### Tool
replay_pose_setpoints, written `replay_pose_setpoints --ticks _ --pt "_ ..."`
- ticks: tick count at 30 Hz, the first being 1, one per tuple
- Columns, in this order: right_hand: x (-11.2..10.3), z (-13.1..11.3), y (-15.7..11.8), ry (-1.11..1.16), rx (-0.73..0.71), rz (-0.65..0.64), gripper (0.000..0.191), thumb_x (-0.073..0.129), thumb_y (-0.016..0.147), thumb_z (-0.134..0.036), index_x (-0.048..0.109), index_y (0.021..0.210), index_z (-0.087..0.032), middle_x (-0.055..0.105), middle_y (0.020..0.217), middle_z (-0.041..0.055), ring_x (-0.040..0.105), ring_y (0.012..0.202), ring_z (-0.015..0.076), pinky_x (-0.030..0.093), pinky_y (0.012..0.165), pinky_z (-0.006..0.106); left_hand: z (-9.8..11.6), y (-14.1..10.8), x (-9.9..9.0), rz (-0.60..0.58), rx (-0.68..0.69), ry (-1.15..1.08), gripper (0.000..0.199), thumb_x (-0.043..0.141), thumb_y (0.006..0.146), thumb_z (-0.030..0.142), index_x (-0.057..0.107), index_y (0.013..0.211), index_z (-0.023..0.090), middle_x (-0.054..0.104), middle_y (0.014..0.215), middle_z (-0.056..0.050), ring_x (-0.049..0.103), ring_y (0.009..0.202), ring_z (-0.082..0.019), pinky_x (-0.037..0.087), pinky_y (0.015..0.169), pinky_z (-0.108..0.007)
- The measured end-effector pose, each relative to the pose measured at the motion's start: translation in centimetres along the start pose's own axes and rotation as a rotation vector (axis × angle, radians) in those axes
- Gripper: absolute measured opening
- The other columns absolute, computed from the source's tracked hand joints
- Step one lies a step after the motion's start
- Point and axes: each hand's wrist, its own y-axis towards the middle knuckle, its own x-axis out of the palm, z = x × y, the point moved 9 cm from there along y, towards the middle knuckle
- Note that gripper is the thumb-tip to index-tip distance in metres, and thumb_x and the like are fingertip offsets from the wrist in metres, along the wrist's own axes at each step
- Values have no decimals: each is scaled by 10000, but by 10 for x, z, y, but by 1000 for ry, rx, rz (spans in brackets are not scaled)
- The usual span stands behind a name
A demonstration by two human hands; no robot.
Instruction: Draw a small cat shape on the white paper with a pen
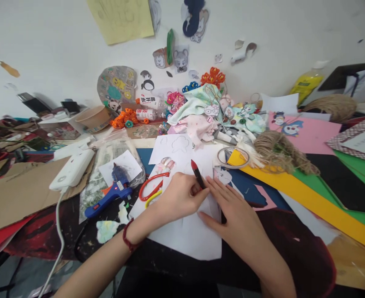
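Observation:
My left hand (181, 194), a dark red band at its wrist, is closed around a dark pen (197, 173) with a red end. The pen stands tilted over a white sheet of paper (185, 236), its lower tip hidden by my fingers. Flat on the sheet's right side, my right hand (232, 209) rests with fingers stretched out, close to the pen. Beyond my hands lies a paper with a pencilled outline (180, 144). Red-handled scissors (153, 186) and a yellow loop (153, 198) lie left of my left hand, partly covered by it.
A blue glue gun (116, 188), a white power strip (72, 169) and cardboard (21, 190) lie at left. A tape roll (233, 157), twine (282, 151) and a yellow strip (297, 194) lie at right. Fabric pieces (198, 111) pile up near the wall.

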Motion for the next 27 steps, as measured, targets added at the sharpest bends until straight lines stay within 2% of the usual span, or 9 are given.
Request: replay_pose_setpoints --ticks 3,7,12,17,27 --pt "1 0 0 -27 5 -14 685 608 909 -427 479 1521 -148 458 1561 92 461 1436 286 415 1172 522 -2 1 3 -33 12 -2 292 636 862 297 622 604 162 594 504 7 490 448 -98 308 468 -249" --pt "2 -1 1 -52 2 -36 695 598 909 -426 472 1520 -118 445 1563 89 460 1437 287 415 1171 528 -2 0 0 -11 13 -2 271 627 869 296 627 636 158 643 577 -12 538 509 -110 340 508 -250" --pt "1 -1 2 -56 0 -34 675 597 903 -419 496 1508 -136 450 1558 91 474 1427 290 416 1165 526 0 1 3 -24 24 -7 333 645 851 292 543 556 174 561 490 19 460 446 -88 294 480 -250" --pt "2 0 1 -62 -8 -13 668 593 901 -418 494 1514 -172 453 1558 79 480 1423 294 416 1157 539 2 1 4 -23 30 -14 311 651 842 264 552 561 173 556 495 20 455 446 -89 299 483 -247" --pt "2 -1 0 -71 -7 -31 704 607 902 -426 468 1526 -132 451 1563 97 460 1436 296 403 1174 536 -1 1 3 -8 26 -20 244 677 829 245 595 615 163 600 549 10 507 491 -102 327 505 -244"
